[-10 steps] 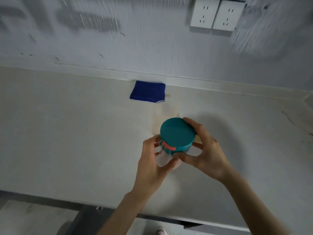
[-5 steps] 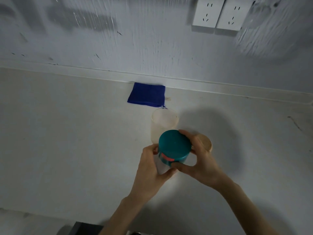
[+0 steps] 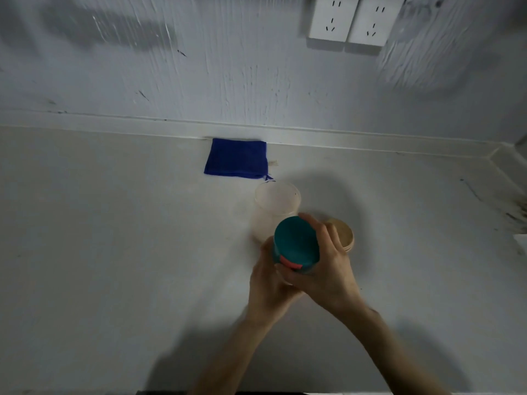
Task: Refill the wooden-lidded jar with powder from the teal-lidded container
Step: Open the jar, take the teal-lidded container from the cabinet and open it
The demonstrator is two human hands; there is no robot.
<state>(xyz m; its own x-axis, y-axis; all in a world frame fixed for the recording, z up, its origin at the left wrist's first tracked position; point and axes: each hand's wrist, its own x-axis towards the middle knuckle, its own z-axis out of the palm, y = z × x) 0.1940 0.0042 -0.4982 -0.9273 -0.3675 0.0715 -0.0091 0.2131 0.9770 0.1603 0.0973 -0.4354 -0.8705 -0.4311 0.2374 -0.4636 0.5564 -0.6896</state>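
The teal-lidded container, with an orange tab on its lid rim, is held above the counter in both hands. My left hand wraps the container's body from below and left. My right hand grips the teal lid from the right, fingers curled over its edge. Just behind stands the open clear jar, pale powder low inside. Its wooden lid lies flat on the counter to the right, partly hidden by my right fingers.
A folded blue cloth lies against the back wall behind the jar. Two white wall sockets sit high on the wall. The pale countertop stretches left; its corner and a stained edge are at the right.
The view has shifted so the open jar and wooden lid came into sight. My right hand has closed further over the teal lid, and the container sits slightly lower and nearer the jar.
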